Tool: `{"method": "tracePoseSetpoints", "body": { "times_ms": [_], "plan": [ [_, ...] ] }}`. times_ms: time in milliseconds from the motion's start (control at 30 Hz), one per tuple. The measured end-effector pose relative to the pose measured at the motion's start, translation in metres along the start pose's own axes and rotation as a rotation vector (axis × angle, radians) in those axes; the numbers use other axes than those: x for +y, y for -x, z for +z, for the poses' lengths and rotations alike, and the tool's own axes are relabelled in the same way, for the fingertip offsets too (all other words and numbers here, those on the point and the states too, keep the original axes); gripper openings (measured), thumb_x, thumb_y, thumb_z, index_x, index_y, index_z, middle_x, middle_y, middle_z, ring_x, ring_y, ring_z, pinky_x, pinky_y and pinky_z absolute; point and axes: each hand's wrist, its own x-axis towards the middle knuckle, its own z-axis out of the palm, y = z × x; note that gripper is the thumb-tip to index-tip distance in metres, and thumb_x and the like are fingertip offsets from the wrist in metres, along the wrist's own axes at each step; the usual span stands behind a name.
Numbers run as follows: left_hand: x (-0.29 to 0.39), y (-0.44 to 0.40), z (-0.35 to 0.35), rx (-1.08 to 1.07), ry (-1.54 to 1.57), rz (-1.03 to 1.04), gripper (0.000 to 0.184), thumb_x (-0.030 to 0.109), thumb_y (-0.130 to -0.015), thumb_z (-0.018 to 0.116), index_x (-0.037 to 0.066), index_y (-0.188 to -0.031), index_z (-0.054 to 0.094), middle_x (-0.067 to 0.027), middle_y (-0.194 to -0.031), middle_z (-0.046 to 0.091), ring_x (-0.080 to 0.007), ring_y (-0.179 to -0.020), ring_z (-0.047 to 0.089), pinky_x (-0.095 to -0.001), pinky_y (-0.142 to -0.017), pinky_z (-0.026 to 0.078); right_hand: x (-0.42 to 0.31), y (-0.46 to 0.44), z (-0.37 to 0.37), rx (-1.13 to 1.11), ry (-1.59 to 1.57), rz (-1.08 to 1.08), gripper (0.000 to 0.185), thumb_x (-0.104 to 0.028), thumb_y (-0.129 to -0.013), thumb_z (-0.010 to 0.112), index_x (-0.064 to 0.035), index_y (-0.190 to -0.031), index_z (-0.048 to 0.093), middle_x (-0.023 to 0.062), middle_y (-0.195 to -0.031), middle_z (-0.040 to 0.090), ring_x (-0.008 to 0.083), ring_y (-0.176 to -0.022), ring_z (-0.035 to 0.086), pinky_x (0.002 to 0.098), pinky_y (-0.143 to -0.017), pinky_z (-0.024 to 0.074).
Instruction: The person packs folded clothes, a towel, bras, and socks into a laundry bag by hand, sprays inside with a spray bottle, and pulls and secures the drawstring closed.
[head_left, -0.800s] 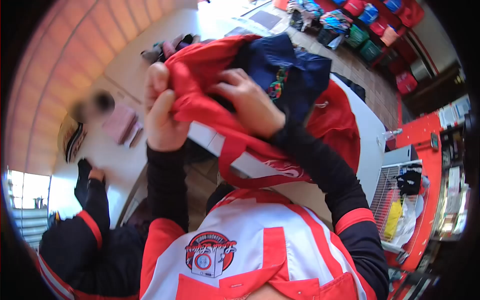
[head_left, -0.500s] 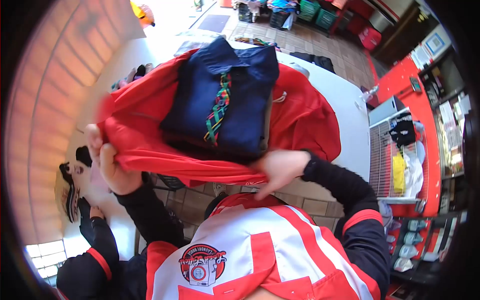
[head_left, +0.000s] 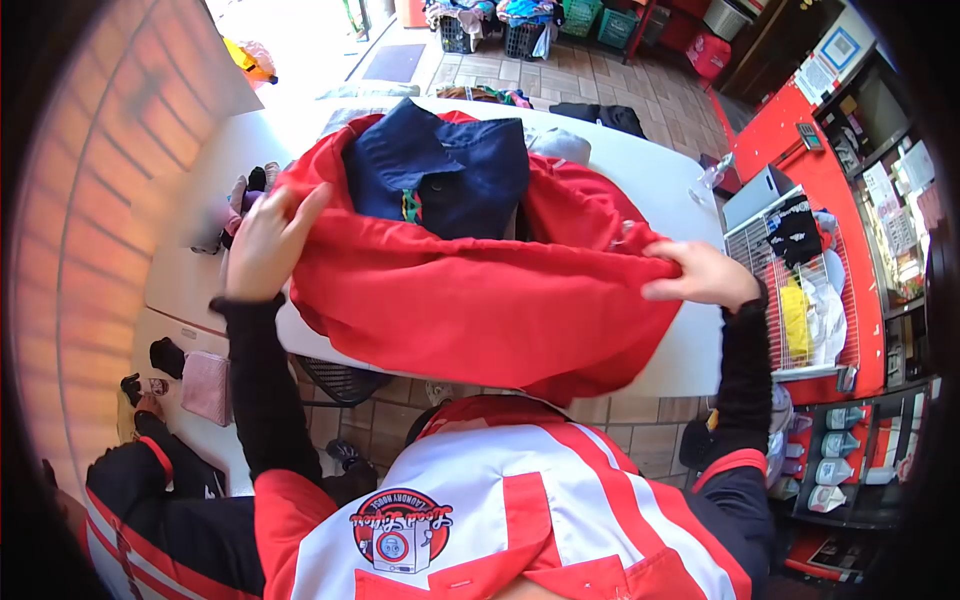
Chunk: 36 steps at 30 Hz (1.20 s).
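Both hands [head_left: 266, 245] [head_left: 708, 275], partly curled, grip the red bag's rim [head_left: 470, 246].

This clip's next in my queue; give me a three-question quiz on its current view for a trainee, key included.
1. Which garment shows in the opening of the red fabric bag?
2. True or false: only the left hand is on the bag; the right hand is clear of it.
3. Where does the wire rack stand, as the wearer sees it?
a) to the left of the bag
b) to the right of the bag
c) between the bag and the wearer

Key:
1. A navy collared shirt.
2. False: each hand grips the bag's edge, one toward each side.
3. b
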Motion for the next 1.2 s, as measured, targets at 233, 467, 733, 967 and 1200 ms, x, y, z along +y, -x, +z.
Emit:
{"method": "tracePoseSetpoints", "body": {
  "times_ms": [233,467,733,967,1200],
  "plan": [
    [-0.016,-0.121,0.04,-0.51,-0.117,-0.188,0.08,0.064,-0.059,0.066,-0.004,-0.1,0.06,-0.0179,-0.098,0.061,-0.0259,-0.087,0.059,-0.032,-0.079,0.045,-0.163,-0.155,0.038,0.695,-0.116,-0.416,0.074,-0.06,-0.079,0.046,-0.0059,-0.128,0.038,0.025,-0.129,0.036,0.0368,-0.123,0.033,0.0407,-0.1,0.0274],
    [-0.037,-0.151,0.033,-0.016,0.964,-0.189,0.026,0.01,-0.072,0.064,-0.005,-0.093,0.062,-0.0107,-0.084,0.064,-0.0173,-0.07,0.06,-0.0254,-0.066,0.048,-0.189,-0.215,0.095,0.503,0.149,-0.379,0.063,-0.063,-0.075,0.045,-0.0218,-0.123,0.048,0.017,-0.134,0.035,0.0393,-0.124,0.028,0.0647,-0.095,0.0167],
    [0.012,-0.15,0.02,0.246,0.449,0.207,0.019,0.003,-0.068,0.057,0.0,-0.086,0.06,-0.0091,-0.073,0.063,-0.0173,-0.067,0.06,-0.0253,-0.065,0.047,-0.182,-0.264,0.074,0.067,0.067,-0.459,0.051,-0.049,-0.078,0.05,-0.0182,-0.119,0.052,0.0141,-0.128,0.043,0.033,-0.121,0.037,0.0567,-0.099,0.0226],
    [0.006,-0.146,0.01,0.246,-0.275,0.259,0.053,0.014,-0.065,0.063,0.014,-0.117,0.052,-0.0219,-0.12,0.044,-0.0413,-0.104,0.046,-0.0434,-0.085,0.042,-0.06,-0.188,0.031,0.851,-0.168,-0.196,0.04,-0.025,-0.074,0.063,-0.003,-0.107,0.056,0.0151,-0.106,0.054,0.0267,-0.097,0.053,0.0354,-0.084,0.0442],
    [0.093,-0.094,0.106,-0.467,-0.276,0.656,0.075,0.06,-0.074,0.052,0.018,-0.133,0.032,-0.0158,-0.134,0.034,-0.0389,-0.125,0.027,-0.0656,-0.093,0.022,0.035,-0.205,0.08,0.939,-0.09,-0.056,0.016,-0.009,-0.076,0.055,-0.0022,-0.09,0.058,0.0179,-0.089,0.059,0.031,-0.084,0.058,0.0395,-0.073,0.046]
  ]
}}
